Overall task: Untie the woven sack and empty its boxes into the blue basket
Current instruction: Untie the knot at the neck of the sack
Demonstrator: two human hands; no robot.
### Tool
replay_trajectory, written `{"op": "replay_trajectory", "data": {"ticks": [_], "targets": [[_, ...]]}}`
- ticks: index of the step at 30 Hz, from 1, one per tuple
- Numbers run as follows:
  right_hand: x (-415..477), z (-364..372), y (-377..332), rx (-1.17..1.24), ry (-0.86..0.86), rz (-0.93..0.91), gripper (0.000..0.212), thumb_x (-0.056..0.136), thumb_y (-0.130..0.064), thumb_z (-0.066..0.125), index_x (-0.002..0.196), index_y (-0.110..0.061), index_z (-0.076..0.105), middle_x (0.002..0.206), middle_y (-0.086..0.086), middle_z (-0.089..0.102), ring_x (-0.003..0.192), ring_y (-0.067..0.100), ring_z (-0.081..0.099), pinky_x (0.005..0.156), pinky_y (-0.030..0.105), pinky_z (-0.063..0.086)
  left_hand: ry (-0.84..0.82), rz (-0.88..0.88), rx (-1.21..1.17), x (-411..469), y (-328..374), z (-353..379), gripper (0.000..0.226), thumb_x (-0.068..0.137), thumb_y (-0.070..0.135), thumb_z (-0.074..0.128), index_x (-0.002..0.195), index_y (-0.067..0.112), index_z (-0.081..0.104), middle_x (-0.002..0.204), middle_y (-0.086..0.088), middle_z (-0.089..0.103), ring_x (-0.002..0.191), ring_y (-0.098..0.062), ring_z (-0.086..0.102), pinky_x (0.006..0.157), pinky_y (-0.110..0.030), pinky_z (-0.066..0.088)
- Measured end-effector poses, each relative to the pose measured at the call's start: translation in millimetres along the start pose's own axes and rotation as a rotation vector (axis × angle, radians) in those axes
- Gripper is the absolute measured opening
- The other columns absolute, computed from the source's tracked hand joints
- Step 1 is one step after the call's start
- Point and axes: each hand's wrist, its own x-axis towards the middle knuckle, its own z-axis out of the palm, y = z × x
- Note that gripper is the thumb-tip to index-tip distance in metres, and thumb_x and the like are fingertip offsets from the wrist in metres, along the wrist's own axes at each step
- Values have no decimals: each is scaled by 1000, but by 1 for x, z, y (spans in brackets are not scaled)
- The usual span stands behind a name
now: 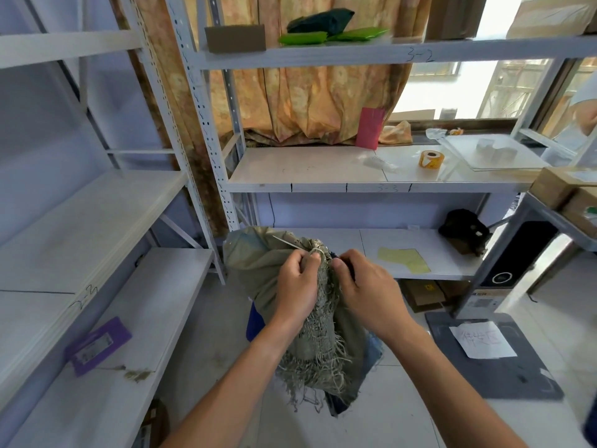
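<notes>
Working at the neck of the woven sack (258, 273), I have both hands on the gathered mouth. My left hand (298, 286) pinches the tie (315, 252) at the knot, a pale strand of it sticking out up and to the left of my fingers. My right hand (368, 292) grips the bunched, frayed cloth just beside the knot, fingers curled round it.

Finding: the tie is not yet off. The neck is still cinched tight between my hands, and the loose fringe hangs down below my wrists. The sack stands upright on the floor, its bulk directly under and behind my hands.

Blue basket (255, 321): only a sliver of blue shows below my left hand, behind the sack; I judge this to be the basket, but most of it is hidden.

Boxes: none visible from the sack; whatever it holds is covered.

Assessment: the task is at its first step. Remaining, in my judgement: free the knot, open the mouth, lift and tip the sack over the basket.
</notes>
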Motion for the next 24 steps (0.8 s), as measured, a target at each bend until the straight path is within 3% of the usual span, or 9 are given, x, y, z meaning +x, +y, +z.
{"op": "replay_trajectory", "data": {"ticks": [5,10,18,24], "targets": [[0,0,-5,-223,33,-66,30,103,-47,35,122,-32,53,106,-8,66,90,25,67,69,40,53,2,1,21,-2,-1,-2,34,98,40,52,87,8,51,59,6,35,53,-14,32,54,-40,30],[3,-1,-9,-320,33,-50,36,102,-54,33,120,-34,57,97,-6,63,83,27,67,65,39,53,5,3,45,-4,2,-3,31,100,38,51,92,9,55,59,7,35,53,-12,32,53,-35,30],[7,0,-13,-397,29,-73,33,103,-49,35,117,-30,58,95,-4,62,77,27,67,63,40,55,8,9,78,-7,4,-3,23,100,37,51,90,17,56,64,4,41,57,-12,37,56,-34,33],[8,-2,-16,-397,18,-88,32,103,-47,38,117,-30,60,95,-3,63,76,28,67,61,38,53,21,9,77,-7,5,-3,27,99,35,51,89,11,54,60,5,38,52,-12,32,51,-33,30]]}}
